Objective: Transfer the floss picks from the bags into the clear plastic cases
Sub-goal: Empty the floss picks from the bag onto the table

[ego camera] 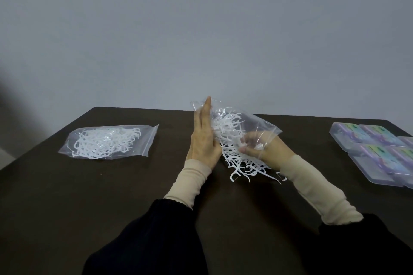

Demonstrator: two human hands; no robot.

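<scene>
Against a grey wall (201, 29), a dark table (67, 196) holds 2 bags.

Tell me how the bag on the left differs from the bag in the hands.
The left bag lies flat on the table, untouched; the held bag is raised between the left hand and right hand. The left bag keeps its floss picks inside; the held bag's floss picks spill onto the table. Both are clear plastic.
</scene>
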